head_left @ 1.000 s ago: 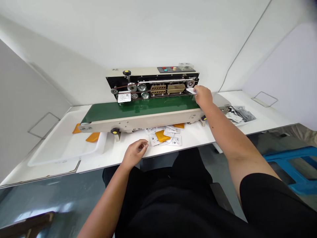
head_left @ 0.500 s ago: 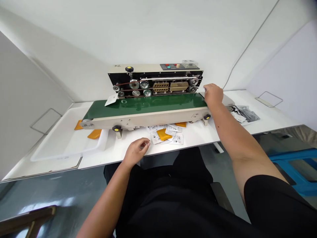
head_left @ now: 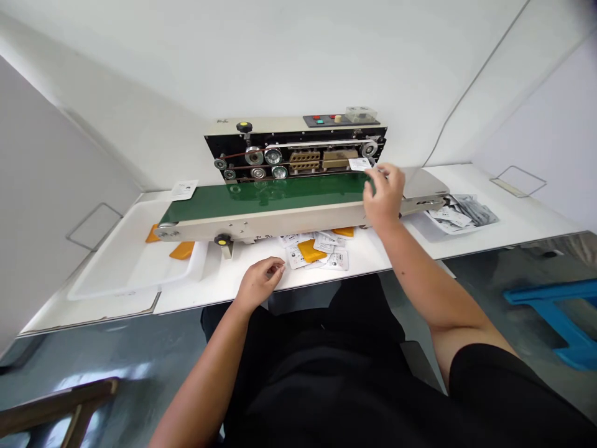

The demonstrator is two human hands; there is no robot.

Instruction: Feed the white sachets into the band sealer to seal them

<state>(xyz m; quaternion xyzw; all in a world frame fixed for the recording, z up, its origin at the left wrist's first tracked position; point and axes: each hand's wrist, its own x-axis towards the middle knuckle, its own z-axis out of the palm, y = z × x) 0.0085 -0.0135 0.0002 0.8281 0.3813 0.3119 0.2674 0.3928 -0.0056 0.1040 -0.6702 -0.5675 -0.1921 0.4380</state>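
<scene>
My right hand (head_left: 385, 191) is over the right part of the green belt (head_left: 280, 194), its thumb and fingers apart. Just beyond its fingertips a white printed sachet (head_left: 359, 164) is at the front of the sealing machine (head_left: 298, 127), below the right rollers. Whether a fingertip touches its edge is unclear. Another white sachet (head_left: 184, 190) lies at the belt's left end, partly overhanging. My left hand (head_left: 260, 283) rests at the table's front edge, loosely curled with a gap between thumb and fingers and nothing visible in it. Beside it lies a pile of white sachets (head_left: 334, 260) with an orange one (head_left: 311, 251) on top.
A white plastic tray (head_left: 135, 291) holding orange sachets (head_left: 181, 251) stands under the belt's left end. On the right is a clear bin (head_left: 433, 231) with many silvery and white sachets (head_left: 471, 211). A blue stool (head_left: 550, 311) stands on the floor at right.
My right hand has moved left and its fingers have spread, with a sachet now showing near them. The other belt sachet has travelled left to the end. My left hand is nearly still.
</scene>
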